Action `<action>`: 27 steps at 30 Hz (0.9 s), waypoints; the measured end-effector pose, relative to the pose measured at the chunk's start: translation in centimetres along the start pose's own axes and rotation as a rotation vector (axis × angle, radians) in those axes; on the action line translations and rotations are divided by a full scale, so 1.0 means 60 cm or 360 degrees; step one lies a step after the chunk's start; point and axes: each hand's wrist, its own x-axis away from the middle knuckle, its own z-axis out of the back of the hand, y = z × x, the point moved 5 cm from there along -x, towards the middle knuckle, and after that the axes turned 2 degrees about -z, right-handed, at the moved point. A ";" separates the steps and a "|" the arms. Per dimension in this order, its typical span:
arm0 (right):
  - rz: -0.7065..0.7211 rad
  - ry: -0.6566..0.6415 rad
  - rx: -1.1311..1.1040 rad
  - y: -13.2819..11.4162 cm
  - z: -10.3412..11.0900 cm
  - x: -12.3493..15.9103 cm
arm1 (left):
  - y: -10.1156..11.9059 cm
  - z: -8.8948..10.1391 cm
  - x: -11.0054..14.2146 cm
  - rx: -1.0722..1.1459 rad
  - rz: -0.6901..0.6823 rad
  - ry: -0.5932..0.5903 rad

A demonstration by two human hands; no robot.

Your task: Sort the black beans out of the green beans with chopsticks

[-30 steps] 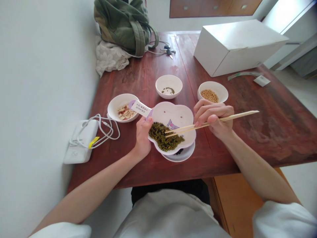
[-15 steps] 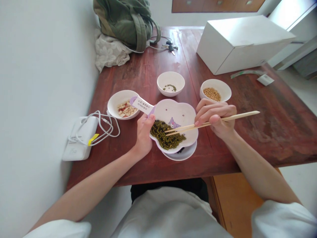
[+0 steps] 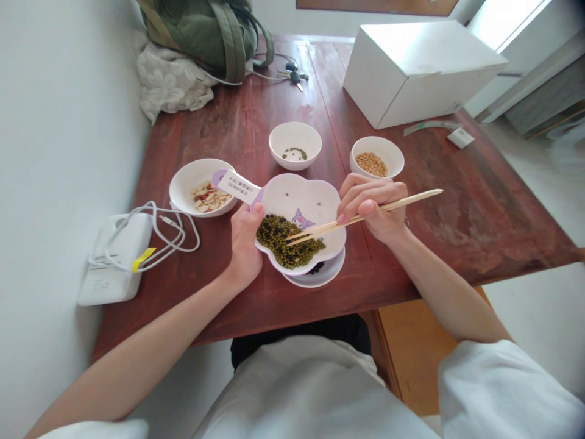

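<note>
My left hand (image 3: 247, 241) is closed on a white cartoon-shaped dish (image 3: 315, 192) where its purple handle joins the rim. The dish tilts toward me, with green and black beans (image 3: 292, 244) gathered along its near left side. My right hand (image 3: 375, 207) grips a pair of wooden chopsticks (image 3: 411, 199), their tips among the beans. Partly hidden below the dish is a white bowl (image 3: 326, 275) with black beans inside. A label with printed text (image 3: 237, 186) covers the handle, which overlaps a bowl of sliced nuts (image 3: 183, 189).
Beyond the dish stand a white bowl (image 3: 295, 137) with some green beans and another bowl (image 3: 393, 152) of yellow beans. At left lie a white power bank (image 3: 116, 283) and looped cable. Keys (image 3: 295, 77), a green bag (image 3: 196, 42) and a white box (image 3: 425, 55) occupy the far side.
The whole view has shifted, so things appear further left and slightly higher. Both hands keep their holds, and more black beans show at the dish's left side.
</note>
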 end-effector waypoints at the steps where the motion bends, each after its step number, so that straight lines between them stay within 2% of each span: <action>1: -0.0010 0.0004 -0.0001 0.000 0.000 0.000 | 0.002 -0.001 0.000 -0.0012 -0.0003 0.0019; 12: -0.0043 0.0021 -0.0007 0.003 0.000 0.002 | 0.008 -0.005 0.004 0.0001 0.0095 0.0097; 18: -0.0059 0.0052 0.0004 0.012 0.003 0.005 | 0.015 -0.005 0.007 -0.0049 -0.0006 0.0147; 27: -0.0087 0.0088 -0.0050 0.009 0.002 0.002 | 0.028 -0.032 0.006 -0.0039 0.0089 -0.0092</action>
